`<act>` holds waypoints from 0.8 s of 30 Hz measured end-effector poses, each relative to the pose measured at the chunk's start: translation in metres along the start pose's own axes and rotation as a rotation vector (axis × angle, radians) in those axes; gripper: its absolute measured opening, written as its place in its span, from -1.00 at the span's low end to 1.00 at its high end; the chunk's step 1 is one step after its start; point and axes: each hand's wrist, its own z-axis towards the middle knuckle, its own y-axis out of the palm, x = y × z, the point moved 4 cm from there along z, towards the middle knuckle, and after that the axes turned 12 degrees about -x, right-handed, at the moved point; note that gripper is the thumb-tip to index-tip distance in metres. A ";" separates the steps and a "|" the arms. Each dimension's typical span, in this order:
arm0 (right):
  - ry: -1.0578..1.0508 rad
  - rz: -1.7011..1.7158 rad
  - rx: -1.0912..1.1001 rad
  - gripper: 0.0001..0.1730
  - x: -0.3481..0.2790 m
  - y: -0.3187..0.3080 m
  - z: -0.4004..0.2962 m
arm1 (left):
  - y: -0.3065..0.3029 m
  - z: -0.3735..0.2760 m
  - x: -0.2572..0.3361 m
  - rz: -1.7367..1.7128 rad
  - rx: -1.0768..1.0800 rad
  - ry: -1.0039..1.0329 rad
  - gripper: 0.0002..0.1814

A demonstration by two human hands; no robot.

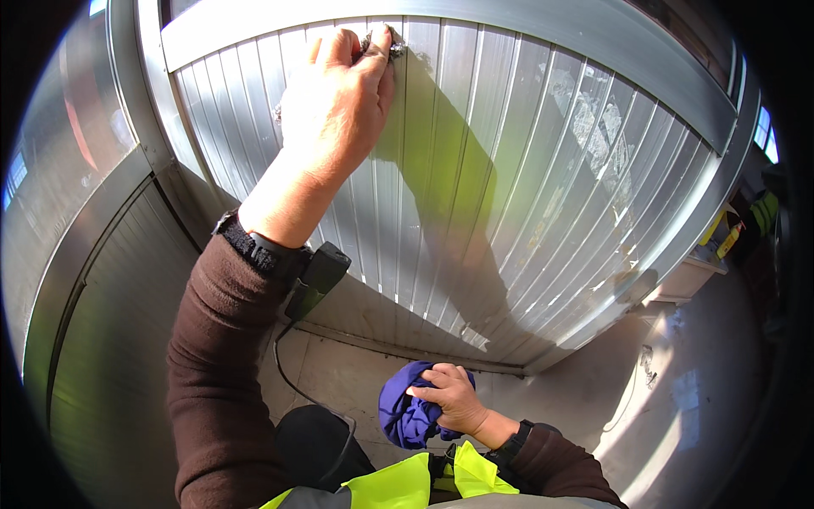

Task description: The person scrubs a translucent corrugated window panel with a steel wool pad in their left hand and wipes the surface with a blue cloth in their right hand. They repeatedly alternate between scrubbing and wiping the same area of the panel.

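Observation:
My left hand (340, 95) presses a steel-wool scourer (397, 48) against the upper part of a ribbed metal panel (521, 146), just under its smooth top rail (458, 18). Fingers cover much of the scourer. Lower down, my right hand (455, 397) clutches a bunched purple cloth (407, 407) in front of my body, apart from the panel. Whitish smeared residue (601, 130) marks the panel's right side. Sunlight falls across the ribs, and my left arm casts a broad shadow on them.
A black box (318, 280) with a cable (283, 366) hangs at my left wrist strap. Another metal panel (121, 305) adjoins on the left. Pale floor (331, 356) lies below, with a crumpled scrap (647, 366) at right. Beyond stands a pale stand (680, 280) with yellow items.

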 end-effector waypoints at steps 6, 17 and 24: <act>0.009 -0.009 0.033 -0.45 0.002 -0.005 -0.001 | 0.001 -0.020 0.013 -0.010 -0.168 0.035 -0.60; 0.002 -0.021 0.047 -0.50 0.000 -0.007 0.000 | 0.005 -0.043 0.018 -0.050 -0.311 0.023 -0.58; 0.018 -0.029 0.018 -0.55 0.001 -0.006 0.000 | 0.010 -0.020 -0.002 -0.045 -0.089 -0.048 -0.64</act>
